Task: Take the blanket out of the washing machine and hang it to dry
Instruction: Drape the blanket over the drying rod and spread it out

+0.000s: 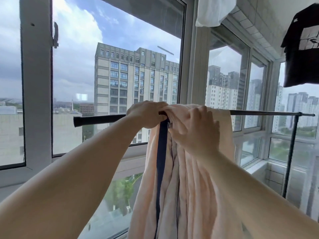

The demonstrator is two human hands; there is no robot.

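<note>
One pink blanket [195,178] hangs over one black drying rail [100,119], left hand [146,114] gripping its bunched top, right hand [195,130] pinching folds at three o'clock

Blanket [195,178] under hands was pale peach-pink, plain, with one navy stripe [161,152] below left hand [146,114]. Rod [96,119] beside left hand was black. Shirt [302,47] above right hand [195,130] was black with white print. Cloth [214,11] overhead was white.

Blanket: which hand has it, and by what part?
Both hands. The left hand grips the blanket at its bunched top on the rod; the right hand pinches a fold just below.
</note>
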